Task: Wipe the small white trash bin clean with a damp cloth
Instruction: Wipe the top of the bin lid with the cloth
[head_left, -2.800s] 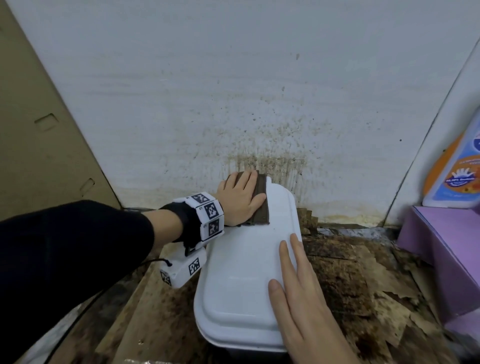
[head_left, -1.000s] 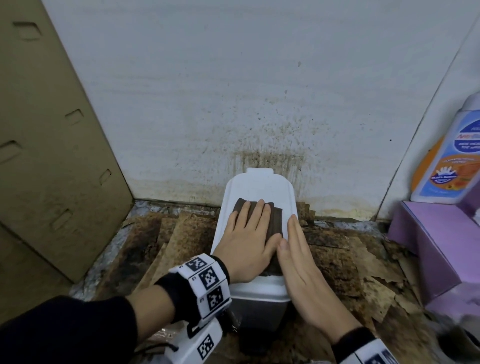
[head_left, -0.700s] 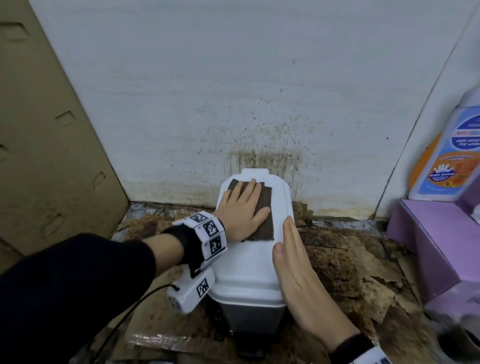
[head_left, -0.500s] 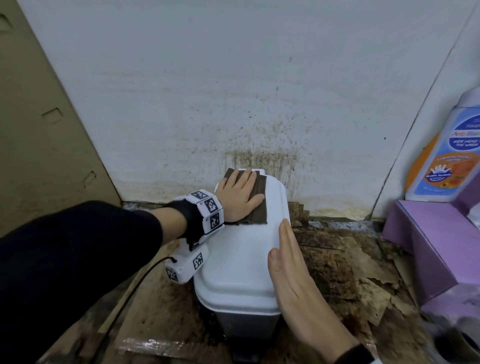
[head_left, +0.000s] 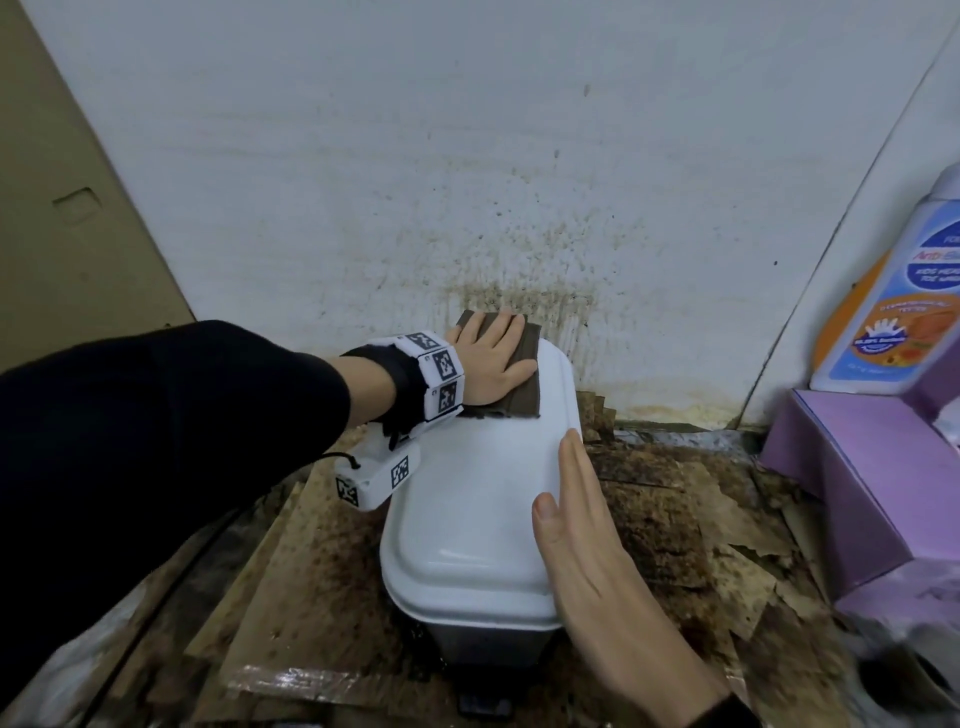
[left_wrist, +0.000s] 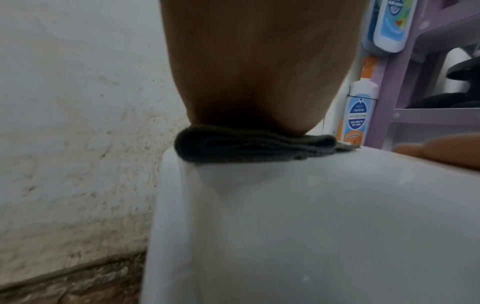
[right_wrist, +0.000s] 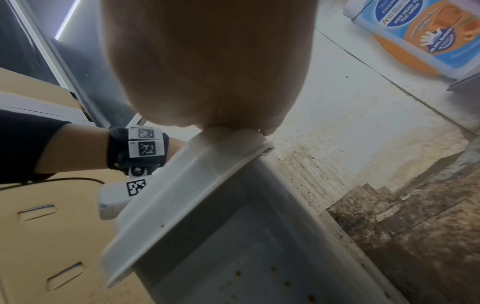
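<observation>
The small white trash bin stands on the floor against a stained wall, its lid closed. A folded dark brown cloth lies on the lid's far left corner. My left hand presses flat on the cloth with straight fingers. In the left wrist view the palm sits on the cloth at the edge of the bin lid. My right hand rests flat along the lid's right edge, fingers straight. From the right wrist view the palm lies on the lid rim above the bin's grey side.
The wall behind the bin is spattered with brown stains. Dirty, peeling cardboard covers the floor. A purple shelf with a soap bottle stands on the right. A cardboard panel leans on the left.
My left hand has slid the cloth from the lid's middle to its far left corner. The right hand stays along the lid's right edge.
</observation>
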